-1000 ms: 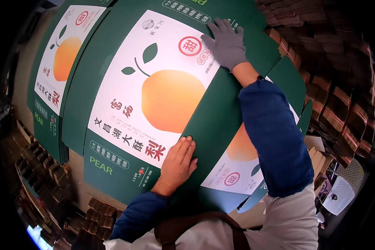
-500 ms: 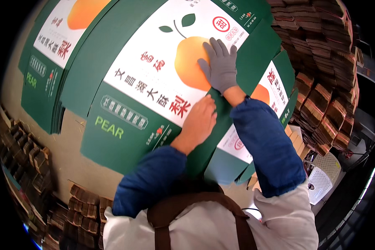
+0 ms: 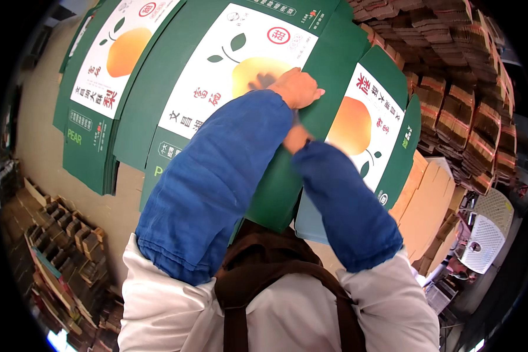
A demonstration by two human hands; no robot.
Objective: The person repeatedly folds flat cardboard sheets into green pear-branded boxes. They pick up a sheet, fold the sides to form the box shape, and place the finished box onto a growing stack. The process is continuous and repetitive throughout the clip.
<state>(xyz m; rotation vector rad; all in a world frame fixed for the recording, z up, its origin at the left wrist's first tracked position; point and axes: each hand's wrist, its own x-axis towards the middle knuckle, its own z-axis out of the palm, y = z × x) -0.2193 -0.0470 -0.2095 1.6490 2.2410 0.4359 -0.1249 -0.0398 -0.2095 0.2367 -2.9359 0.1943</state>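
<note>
A large green carton blank (image 3: 179, 88), printed with a white panel and an orange-yellow fruit, lies flat in front of me. Over its right part my left hand (image 3: 298, 88) is bare and closed, and what it grips, if anything, is hidden. My right hand (image 3: 264, 81) wears a grey glove; its fingertips show apart over the printed fruit. The rest of that hand is covered by my left hand and forearm, which cross above it. A second printed blank (image 3: 358, 120) lies at an angle just right of my right wrist.
At the left is a stack of similar green cartons (image 3: 94, 146). Bundled brown cardboard (image 3: 446, 111) is piled high at the right, with plain tan cardboard (image 3: 425, 196) below it. A white perforated plastic chair (image 3: 482, 243) stands lower right. More brown bundles (image 3: 79, 232) lie lower left.
My left hand has moved up and forward, crossing over my right hand. The gloved right hand has shifted down and left. The view has moved, showing more of the right-hand blank.
</note>
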